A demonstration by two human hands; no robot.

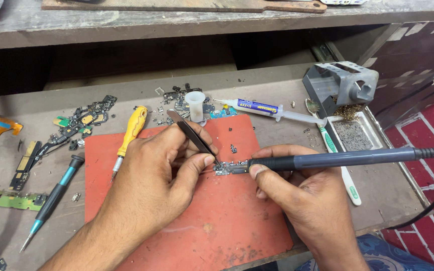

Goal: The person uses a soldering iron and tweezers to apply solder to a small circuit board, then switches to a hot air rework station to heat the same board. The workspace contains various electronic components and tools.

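The left hand (164,173) is closed in a pinch on a pair of metal tweezers (193,134), whose tips press down on a small circuit board (228,169) lying near the centre of a red work mat (197,236). The right hand (297,193), at about three o'clock from the board, grips a blue-grey soldering iron (337,159) like a pen; the iron's tip rests on the board's right end, just beside the tweezer tips.

This looks like the soldering step itself — the board pinned in place while heat goes to one joint. The next move seems to call for a steady pinch and a light, brief touch of the tip, since the part is very small.

Outward from the hands: at eleven o'clock a yellow-handled screwdriver (130,134) lies on the mat's edge, and at nine o'clock a black and teal screwdriver (53,198). At twelve o'clock stands a small white cup (195,105) among loose phone parts (76,123). At one o'clock lies a clear syringe (272,110) with a blue band label. At two o'clock sits a grey metal iron stand (340,83), with a white and green toothbrush (340,163) below it — all on a worn grey workbench (6,150).
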